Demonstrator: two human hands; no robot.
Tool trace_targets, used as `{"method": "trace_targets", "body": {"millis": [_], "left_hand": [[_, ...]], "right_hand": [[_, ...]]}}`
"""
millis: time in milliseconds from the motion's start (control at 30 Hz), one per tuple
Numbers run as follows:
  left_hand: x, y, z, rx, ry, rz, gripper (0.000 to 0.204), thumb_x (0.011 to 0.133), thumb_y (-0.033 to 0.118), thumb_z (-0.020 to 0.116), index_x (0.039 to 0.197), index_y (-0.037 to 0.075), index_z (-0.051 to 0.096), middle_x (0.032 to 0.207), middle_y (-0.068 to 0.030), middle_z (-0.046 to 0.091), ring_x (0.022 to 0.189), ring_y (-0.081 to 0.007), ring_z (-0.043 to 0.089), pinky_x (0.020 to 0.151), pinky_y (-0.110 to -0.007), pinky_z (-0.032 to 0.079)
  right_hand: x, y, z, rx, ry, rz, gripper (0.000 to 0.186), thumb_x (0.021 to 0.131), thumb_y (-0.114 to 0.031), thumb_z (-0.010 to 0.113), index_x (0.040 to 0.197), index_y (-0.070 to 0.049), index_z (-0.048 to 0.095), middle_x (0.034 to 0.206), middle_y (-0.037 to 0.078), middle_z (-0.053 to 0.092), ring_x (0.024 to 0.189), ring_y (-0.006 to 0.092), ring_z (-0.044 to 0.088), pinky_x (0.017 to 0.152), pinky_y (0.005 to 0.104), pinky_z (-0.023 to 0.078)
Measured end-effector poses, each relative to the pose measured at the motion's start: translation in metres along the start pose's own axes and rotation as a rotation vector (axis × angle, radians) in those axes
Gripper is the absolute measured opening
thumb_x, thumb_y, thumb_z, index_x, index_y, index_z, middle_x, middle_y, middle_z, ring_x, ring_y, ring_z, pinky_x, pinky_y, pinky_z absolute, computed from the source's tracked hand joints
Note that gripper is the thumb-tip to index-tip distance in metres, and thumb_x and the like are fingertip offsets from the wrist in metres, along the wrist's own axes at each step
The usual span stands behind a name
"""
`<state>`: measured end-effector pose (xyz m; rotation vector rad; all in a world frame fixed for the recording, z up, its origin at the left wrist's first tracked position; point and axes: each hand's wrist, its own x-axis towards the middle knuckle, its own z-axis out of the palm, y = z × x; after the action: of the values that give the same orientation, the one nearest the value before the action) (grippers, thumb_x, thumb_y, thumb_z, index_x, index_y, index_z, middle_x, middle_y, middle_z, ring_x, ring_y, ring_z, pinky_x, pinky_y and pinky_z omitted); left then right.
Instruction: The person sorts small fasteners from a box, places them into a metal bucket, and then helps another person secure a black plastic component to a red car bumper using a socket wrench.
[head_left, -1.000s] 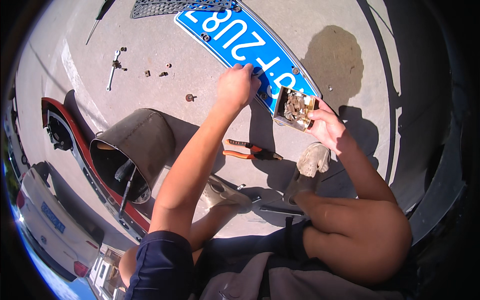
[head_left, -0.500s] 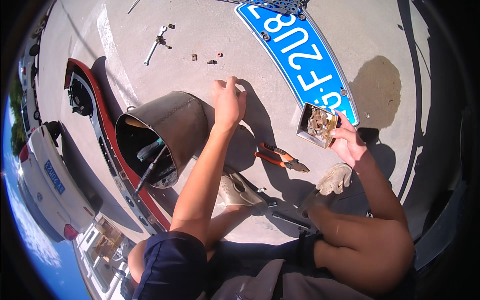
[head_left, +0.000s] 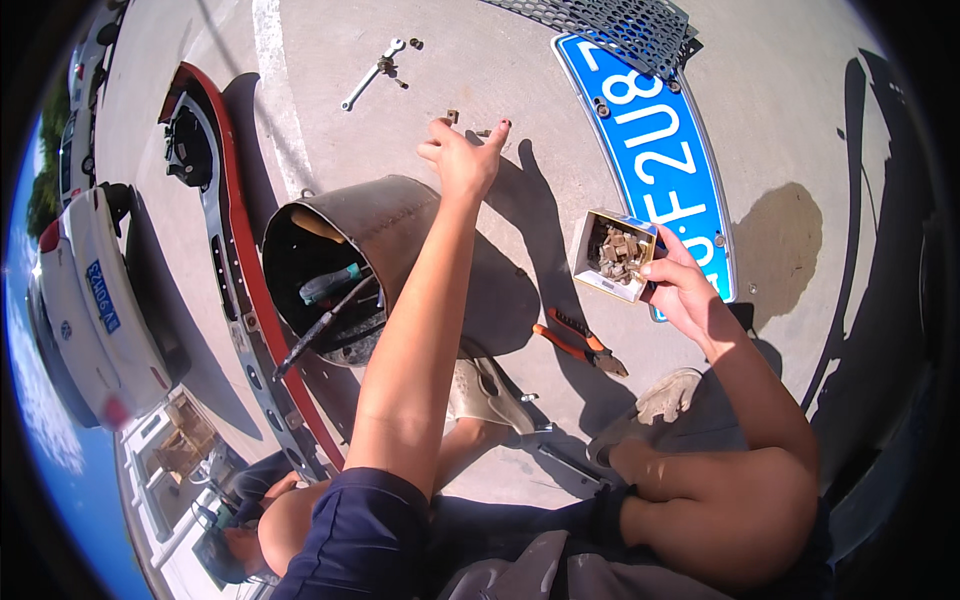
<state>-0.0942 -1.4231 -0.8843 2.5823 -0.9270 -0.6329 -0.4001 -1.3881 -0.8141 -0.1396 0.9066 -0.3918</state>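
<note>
My left hand (head_left: 463, 162) is over the concrete with thumb and fingers spread, and I see nothing held in it. Just beyond its fingertips lie a small square brown metal piece (head_left: 453, 117) and a short dark bolt-like piece (head_left: 484, 132). A dark reddish spot shows at the thumb tip; I cannot tell whether it is a separate piece. My right hand (head_left: 688, 285) grips a small open box (head_left: 583, 252) by its right side. Inside the box is a heap of small brownish metal clips (head_left: 618, 250).
A tipped metal bucket (head_left: 400, 215) holds tools, left of my left arm. Orange-handled pliers (head_left: 585, 345) lie near my feet. Farther off are a wrench (head_left: 372, 78), a blue number plate (head_left: 672, 160) and black mesh (head_left: 630, 30). A red bumper-like part (head_left: 240, 230) and a crouching person (head_left: 240, 540) are left.
My left hand has reached farther forward to the small metal pieces, and its fingers have spread. The right hand still holds the box, now tilted a little differently. The whole view has shifted.
</note>
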Motion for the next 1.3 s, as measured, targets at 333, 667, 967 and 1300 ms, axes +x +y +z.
{"method": "trace_targets", "body": {"millis": [333,667,967,1300], "left_hand": [[0.076,-0.017,0.001,0.178,-0.079,0.1,0.027,0.083,0.018,0.07,0.098,-0.003,0.061,0.096,-0.0211,0.066,0.099,-0.0376,0.064,0.088,-0.045,0.051],[0.045,-0.021,0.027,0.174,-0.142,0.483,0.023,0.078,0.013,0.068,0.098,0.001,0.067,0.074,-0.0152,0.065,0.068,-0.0291,0.063,0.067,-0.038,0.051],[0.037,0.005,0.023,0.128,-0.18,0.663,0.023,0.075,0.01,0.068,0.097,0.001,0.069,0.089,-0.0158,0.065,0.085,-0.0309,0.066,0.079,-0.039,0.054],[-0.155,0.072,-0.053,-0.251,-0.755,0.824,0.038,0.082,0.013,0.078,0.113,0.001,0.06,0.108,-0.0166,0.054,0.092,-0.0345,0.063,0.081,-0.041,0.053]], "right_hand": [[-0.019,0.006,-0.02,0.065,-0.014,-0.012,0.069,0.082,0.004,0.053,0.146,-0.001,0.028,0.136,0.017,0.047,0.129,0.0289,0.05,0.109,0.0499,0.042],[-0.019,0.004,-0.024,0.048,0.002,-0.052,0.073,0.081,0.0,0.054,0.149,-0.004,0.028,0.139,0.016,0.049,0.13,0.0292,0.05,0.109,0.047,0.041],[-0.02,-0.001,-0.026,-0.005,-0.006,-0.059,0.072,0.085,-0.004,0.055,0.15,-0.002,0.026,0.141,0.016,0.048,0.131,0.0279,0.049,0.112,0.0461,0.038],[-0.019,-0.002,-0.019,-0.044,-0.009,-0.048,0.072,0.083,-0.005,0.055,0.15,-0.003,0.027,0.137,0.016,0.047,0.13,0.0277,0.049,0.11,0.0475,0.04]]}}
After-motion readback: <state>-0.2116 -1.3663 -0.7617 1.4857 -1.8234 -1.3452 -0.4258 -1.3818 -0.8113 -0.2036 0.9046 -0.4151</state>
